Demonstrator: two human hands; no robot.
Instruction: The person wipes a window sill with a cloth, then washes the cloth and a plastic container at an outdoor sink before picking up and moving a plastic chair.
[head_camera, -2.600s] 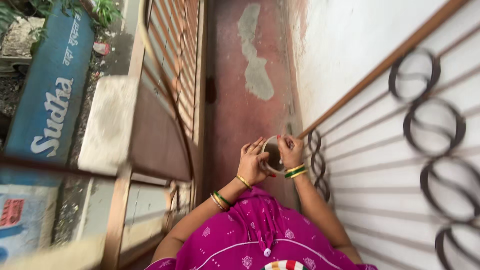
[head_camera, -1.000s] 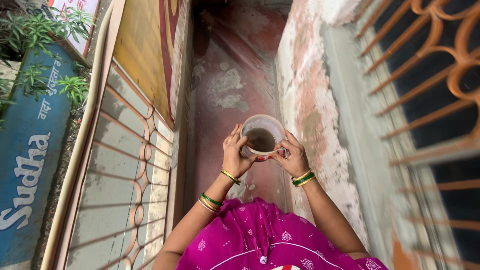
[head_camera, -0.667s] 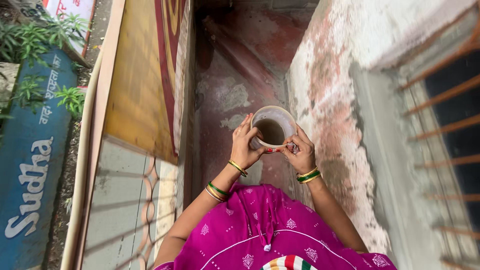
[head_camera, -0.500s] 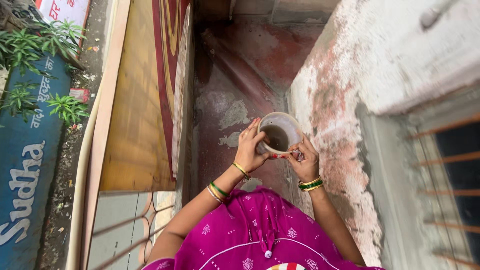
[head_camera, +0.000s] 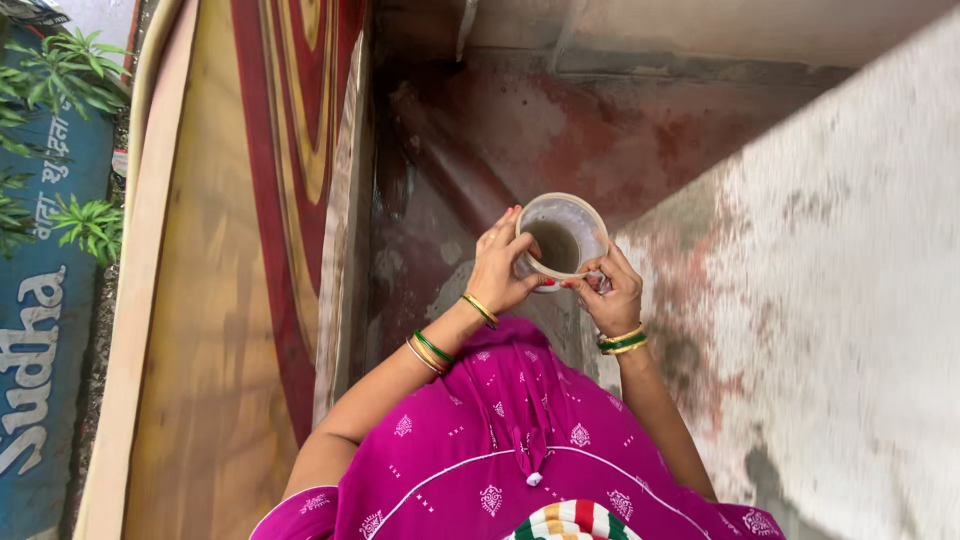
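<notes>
Since the earlier frame the grille at right has left view; a plain wall fills that side now. Both hands grip the cup, held out over the red floor. To carry it well, keep the rim level so the dark liquid stays inside. Left hand wraps its left side; right hand pinches the near rim, wrists bent inward.

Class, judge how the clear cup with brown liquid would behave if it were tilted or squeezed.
The cup looks like thin clear plastic, so it probably flexes when squeezed. It is open-topped with brown liquid inside, so tilting would likely spill. Both the left hand and right hand steady it.
</notes>
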